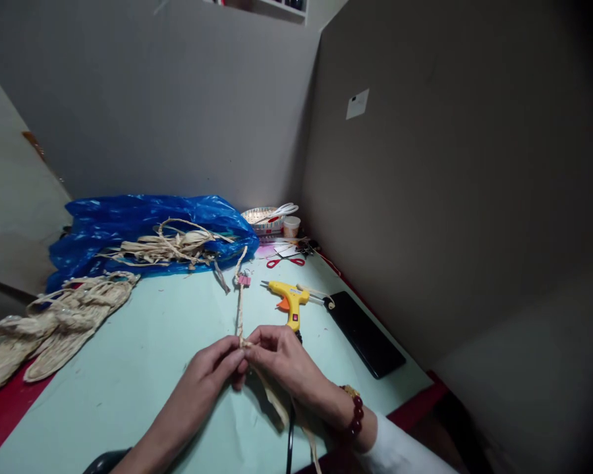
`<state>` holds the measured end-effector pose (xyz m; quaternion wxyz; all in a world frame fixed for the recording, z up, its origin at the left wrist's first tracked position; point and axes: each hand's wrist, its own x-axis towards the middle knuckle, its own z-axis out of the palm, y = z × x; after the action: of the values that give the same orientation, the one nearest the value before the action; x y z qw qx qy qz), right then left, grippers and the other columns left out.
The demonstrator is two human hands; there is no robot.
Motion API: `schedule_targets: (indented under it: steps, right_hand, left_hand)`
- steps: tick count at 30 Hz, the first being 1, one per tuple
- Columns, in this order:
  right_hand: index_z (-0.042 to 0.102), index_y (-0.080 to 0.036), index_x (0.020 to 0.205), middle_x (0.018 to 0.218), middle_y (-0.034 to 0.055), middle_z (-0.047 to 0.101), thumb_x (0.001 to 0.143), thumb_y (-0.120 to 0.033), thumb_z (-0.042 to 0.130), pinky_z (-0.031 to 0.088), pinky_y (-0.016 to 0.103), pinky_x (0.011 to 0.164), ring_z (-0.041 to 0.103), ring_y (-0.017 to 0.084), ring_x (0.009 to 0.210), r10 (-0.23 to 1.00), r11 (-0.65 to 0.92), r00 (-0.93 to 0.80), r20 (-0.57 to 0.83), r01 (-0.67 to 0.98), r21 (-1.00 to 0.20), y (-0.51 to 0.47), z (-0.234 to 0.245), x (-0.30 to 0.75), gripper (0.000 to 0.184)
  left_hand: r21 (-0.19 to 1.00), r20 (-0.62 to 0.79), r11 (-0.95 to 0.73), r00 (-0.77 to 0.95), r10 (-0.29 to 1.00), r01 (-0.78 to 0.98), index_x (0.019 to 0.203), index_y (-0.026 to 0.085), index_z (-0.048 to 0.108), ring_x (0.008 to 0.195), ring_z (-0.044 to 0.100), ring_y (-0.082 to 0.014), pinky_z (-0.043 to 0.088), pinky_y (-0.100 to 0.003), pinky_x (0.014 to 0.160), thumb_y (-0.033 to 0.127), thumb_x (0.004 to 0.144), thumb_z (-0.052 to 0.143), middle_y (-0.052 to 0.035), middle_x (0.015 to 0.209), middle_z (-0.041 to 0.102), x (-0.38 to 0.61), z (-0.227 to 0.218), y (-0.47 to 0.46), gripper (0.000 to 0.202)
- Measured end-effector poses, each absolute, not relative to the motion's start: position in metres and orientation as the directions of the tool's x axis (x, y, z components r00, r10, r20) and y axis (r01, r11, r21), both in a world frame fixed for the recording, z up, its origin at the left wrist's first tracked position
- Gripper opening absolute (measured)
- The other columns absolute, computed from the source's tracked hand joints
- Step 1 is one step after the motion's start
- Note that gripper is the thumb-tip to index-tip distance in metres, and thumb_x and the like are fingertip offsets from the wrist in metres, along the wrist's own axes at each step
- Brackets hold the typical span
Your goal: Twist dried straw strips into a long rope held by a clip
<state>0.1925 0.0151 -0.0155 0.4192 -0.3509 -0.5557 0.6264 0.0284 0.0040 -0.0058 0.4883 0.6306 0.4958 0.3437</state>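
A thin braid of pale plant fibre [240, 309] runs toward me from a pink binder clip [244, 280] on the table. My left hand [215, 368] pinches its near end between thumb and fingers. Close against it, my right hand [277, 355] is closed on the fibre strands at the same spot. Loose flat strands [275, 403] hang below the fingers toward the table's front edge. Just beyond my right hand lies a yellow glue gun [289, 293] with an orange trigger. The fingertips partly hide the end of the braid.
A blue plastic bag [143, 214] holding loose fibre [178, 247] lies at the back left. Woven sandals [74, 322] rest at the left edge. Red-handled scissors [285, 262], a white cup [291, 227] and a basket [261, 216] sit at the back. A black phone-like slab [366, 334] lies right.
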Motion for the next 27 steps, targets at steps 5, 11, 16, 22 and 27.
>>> schedule_targets:
  steps: [5, 11, 16, 22, 27]
  right_hand:
    - [0.063, -0.014, 0.086, 0.074, 0.0031, 0.067, 0.089, -0.032, 0.051, 0.039, 0.021, 0.061, 0.056, 0.012, 0.065, 0.919, 0.133, -0.386, 0.079, 0.116, -0.984, 0.01, -0.017, 0.195, 0.022]
    - [0.062, -0.016, 0.086, 0.069, 0.0006, 0.067, 0.09, -0.024, 0.047, 0.036, 0.021, 0.06, 0.054, 0.011, 0.061, 0.941, 0.244, -0.321, 0.109, 0.419, -0.874, -0.008, -0.011, 0.196, 0.018]
    - [0.061, -0.017, 0.077, 0.064, 0.0011, 0.063, 0.091, -0.031, 0.047, 0.031, 0.021, 0.052, 0.049, 0.01, 0.054, 0.968, 0.241, -0.202, 0.148, 0.594, -0.768, -0.024, -0.011, 0.192, 0.024]
    - [0.059, -0.018, 0.082, 0.068, 0.0012, 0.064, 0.093, -0.024, 0.042, 0.035, 0.021, 0.054, 0.054, 0.011, 0.055, 0.929, 0.365, -0.2, 0.312, 0.644, -0.673, -0.041, -0.018, 0.176, 0.021]
    - [0.058, -0.011, 0.104, 0.076, 0.0076, 0.065, 0.081, -0.006, 0.044, 0.039, 0.029, 0.054, 0.059, 0.02, 0.063, 0.772, 0.497, -0.338, 0.538, 0.848, -0.182, -0.055, -0.038, 0.158, 0.027]
  left_hand:
    - [0.959, -0.284, 0.263, 0.371, 0.884, 0.106, 0.08, 0.017, 0.053, 0.04, 0.022, -0.0029, 0.013, -0.018, 0.039, 0.05, 0.08, 0.056, 0.0078, 0.057, 0.042, 0.032, -0.018, 0.013, 0.033]
    - [0.941, -0.209, 0.132, 0.228, 0.951, 0.311, 0.064, 0.016, 0.053, 0.045, 0.029, -0.0071, 0.02, -0.021, 0.044, 0.048, 0.076, 0.055, 0.0073, 0.05, 0.038, 0.025, -0.02, 0.007, 0.034]
    - [0.93, -0.16, 0.08, 0.2, 0.967, 0.358, 0.057, 0.017, 0.053, 0.053, 0.039, -0.0115, 0.03, -0.024, 0.054, 0.042, 0.073, 0.056, 0.0045, 0.05, 0.045, 0.027, -0.011, 0.004, 0.03]
    - [0.966, -0.175, 0.124, 0.218, 0.96, 0.226, 0.057, 0.014, 0.059, 0.052, 0.044, -0.0098, 0.033, -0.022, 0.054, 0.035, 0.07, 0.06, 0.002, 0.052, 0.053, 0.025, -0.013, 0.003, 0.025]
    - [0.935, -0.354, 0.35, 0.215, 0.91, 0.057, 0.076, 0.012, 0.065, 0.037, 0.016, -0.0033, 0.008, -0.02, 0.04, 0.042, 0.066, 0.067, 0.0122, 0.038, 0.028, 0.024, -0.021, 0.001, 0.032]
